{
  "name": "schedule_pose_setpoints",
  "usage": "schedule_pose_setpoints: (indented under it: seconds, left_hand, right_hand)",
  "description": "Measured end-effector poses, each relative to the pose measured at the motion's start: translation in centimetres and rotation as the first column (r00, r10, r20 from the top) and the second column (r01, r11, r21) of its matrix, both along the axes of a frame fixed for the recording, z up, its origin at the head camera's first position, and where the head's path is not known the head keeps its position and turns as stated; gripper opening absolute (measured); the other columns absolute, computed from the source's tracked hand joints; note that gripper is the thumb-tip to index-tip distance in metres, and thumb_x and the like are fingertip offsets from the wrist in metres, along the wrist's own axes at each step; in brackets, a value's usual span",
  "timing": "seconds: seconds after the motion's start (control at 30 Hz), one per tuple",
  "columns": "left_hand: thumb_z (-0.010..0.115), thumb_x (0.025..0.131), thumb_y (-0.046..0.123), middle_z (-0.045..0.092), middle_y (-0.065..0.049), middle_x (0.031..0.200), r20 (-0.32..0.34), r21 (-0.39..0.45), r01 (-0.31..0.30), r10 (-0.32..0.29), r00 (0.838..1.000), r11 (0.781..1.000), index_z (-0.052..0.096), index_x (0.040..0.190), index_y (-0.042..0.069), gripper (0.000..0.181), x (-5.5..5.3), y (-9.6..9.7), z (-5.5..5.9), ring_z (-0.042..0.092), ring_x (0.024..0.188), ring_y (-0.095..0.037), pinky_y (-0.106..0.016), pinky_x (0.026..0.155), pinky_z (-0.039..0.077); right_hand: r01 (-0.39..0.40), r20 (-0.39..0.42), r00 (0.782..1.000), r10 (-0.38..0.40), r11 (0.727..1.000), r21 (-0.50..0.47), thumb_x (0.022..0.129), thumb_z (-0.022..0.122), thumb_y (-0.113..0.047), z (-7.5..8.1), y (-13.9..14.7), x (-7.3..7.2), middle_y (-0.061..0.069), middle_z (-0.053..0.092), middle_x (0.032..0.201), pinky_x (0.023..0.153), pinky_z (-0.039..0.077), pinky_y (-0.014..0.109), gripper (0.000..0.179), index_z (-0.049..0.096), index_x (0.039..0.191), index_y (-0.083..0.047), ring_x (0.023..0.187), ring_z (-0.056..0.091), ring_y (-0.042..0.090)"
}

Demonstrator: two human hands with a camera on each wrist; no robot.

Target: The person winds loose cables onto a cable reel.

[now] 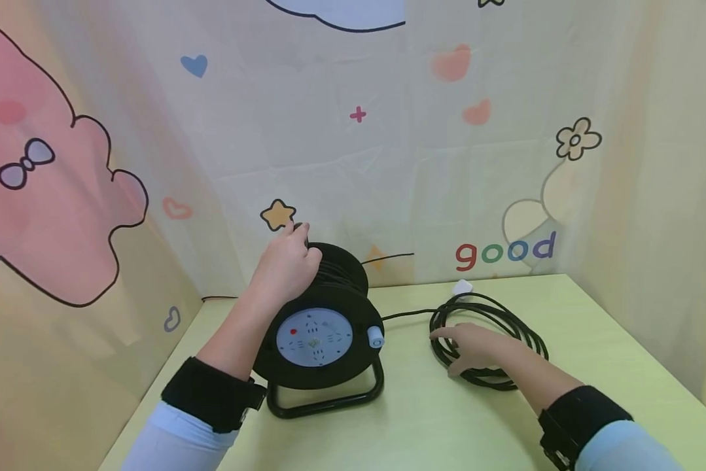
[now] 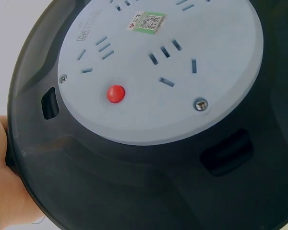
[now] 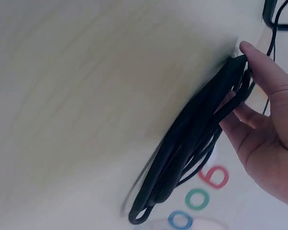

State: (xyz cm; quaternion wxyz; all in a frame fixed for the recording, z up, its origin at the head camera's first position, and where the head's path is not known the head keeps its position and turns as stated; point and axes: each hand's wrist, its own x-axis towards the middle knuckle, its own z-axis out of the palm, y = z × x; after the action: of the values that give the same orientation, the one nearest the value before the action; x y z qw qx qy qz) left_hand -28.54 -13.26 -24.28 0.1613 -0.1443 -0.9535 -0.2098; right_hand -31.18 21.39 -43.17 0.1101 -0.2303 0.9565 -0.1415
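A black cable reel (image 1: 323, 314) stands on its tubular frame on the table, with a pale round socket panel (image 1: 314, 337) on its front. My left hand (image 1: 288, 261) grips the handle at the reel's top; in the left wrist view part of that hand (image 2: 9, 187) shows beside the reel's black disc (image 2: 110, 177), its fingers hidden. To the right lies a coil of black cable (image 1: 529, 340), joined to the reel by one strand. My right hand (image 1: 476, 347) holds the coil's left side, thumb and fingers round several strands, as the right wrist view shows.
A white plug-like piece (image 1: 462, 288) sits behind the coil. The pale green table (image 1: 423, 432) ends at a printed curtain (image 1: 305, 131) at the back and sides. A light blue crank knob (image 1: 375, 337) sticks out from the reel's right side.
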Motion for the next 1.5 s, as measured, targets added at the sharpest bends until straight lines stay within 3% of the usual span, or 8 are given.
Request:
schedule_pose_setpoints:
  seconds: [0.13,0.33,0.57,0.67,0.83,1.23,1.4,1.5]
  left_hand:
    - [0.038,0.096,0.022,0.030,-0.014,0.151,-0.016,-0.002,0.005,-0.005,1.000,1.000,0.039,0.143,0.001,0.051,-0.1,0.0,0.1,0.018,0.138,-0.028,-0.053,0.107,0.026]
    - [0.039,0.096,0.022,0.031,-0.014,0.150,-0.036,-0.007,0.025,-0.025,0.999,1.000,0.044,0.140,0.001,0.049,-0.3,-0.1,0.0,0.018,0.138,-0.029,-0.053,0.106,0.027]
    - [0.039,0.095,0.021,0.035,-0.012,0.149,-0.054,-0.028,0.054,-0.056,0.997,0.998,0.069,0.090,0.005,0.034,-0.2,-0.4,-0.1,0.017,0.138,-0.028,-0.052,0.107,0.027]
    - [0.040,0.095,0.022,0.033,-0.013,0.149,-0.058,-0.033,0.056,-0.058,0.997,0.998,0.067,0.107,0.001,0.036,0.0,-0.4,-0.2,0.017,0.138,-0.027,-0.051,0.106,0.028]
    - [0.040,0.096,0.023,0.030,-0.013,0.151,-0.030,-0.023,0.060,-0.061,0.998,0.998,0.040,0.142,0.000,0.051,0.5,-0.4,-0.2,0.014,0.139,-0.023,-0.050,0.108,0.026]
    - [0.039,0.100,0.034,0.032,-0.012,0.150,-0.049,-0.026,0.043,-0.044,0.998,0.999,0.043,0.141,0.004,0.052,0.4,-0.4,-0.2,0.018,0.138,-0.024,-0.051,0.107,0.027]
    - [0.029,0.097,0.062,0.024,-0.013,0.153,-0.155,-0.046,-0.008,0.001,0.988,0.999,0.045,0.140,0.007,0.071,1.0,-0.3,0.1,0.025,0.135,-0.032,-0.054,0.104,0.030]
    - [0.032,0.095,0.064,0.022,-0.010,0.153,-0.265,0.001,-0.022,0.021,0.964,1.000,0.050,0.135,0.008,0.071,1.8,-0.4,0.4,0.026,0.134,-0.032,-0.056,0.102,0.031]
  right_hand:
    - [0.021,0.036,0.999,-0.021,1.000,-0.004,0.070,0.085,-0.024,0.4,2.7,0.2,0.000,0.059,0.086,0.072,0.047,0.040,0.073,0.048,0.132,-0.012,0.075,0.053,0.014]
    - [0.054,0.033,0.998,-0.056,0.996,0.068,0.067,0.086,-0.023,0.8,6.7,0.4,-0.001,0.059,0.084,0.071,0.049,0.041,0.050,0.060,0.106,-0.006,0.074,0.053,0.016]
    - [0.062,0.081,0.994,-0.069,0.994,0.086,0.063,0.084,-0.008,1.4,10.1,2.0,-0.002,0.058,0.079,0.064,0.048,0.039,0.030,0.064,0.086,-0.012,0.071,0.051,0.017]
    - [0.028,0.052,0.998,-0.037,0.986,0.165,0.060,0.082,-0.001,1.7,11.5,2.6,-0.003,0.056,0.076,0.063,0.048,0.038,0.031,0.063,0.082,-0.012,0.068,0.048,0.017]
    - [-0.009,0.035,0.999,0.000,0.969,0.247,0.055,0.079,0.004,2.0,13.2,3.0,-0.004,0.054,0.073,0.062,0.047,0.035,0.034,0.062,0.079,-0.013,0.066,0.046,0.015]
    - [-0.007,0.067,0.998,-0.009,0.973,0.233,0.055,0.078,0.003,2.3,13.6,3.0,-0.002,0.055,0.075,0.063,0.047,0.037,0.034,0.062,0.081,-0.012,0.068,0.047,0.017]
    - [0.047,0.181,0.980,-0.077,0.985,0.164,0.063,0.083,-0.004,3.9,13.5,3.1,0.007,0.063,0.093,0.071,0.051,0.043,0.043,0.064,0.102,-0.006,0.082,0.058,0.024]
    - [0.074,0.221,0.971,-0.093,0.993,0.090,0.067,0.084,-0.012,5.1,13.0,3.0,0.014,0.063,0.106,0.077,0.050,0.049,0.056,0.060,0.117,-0.003,0.093,0.059,0.030]
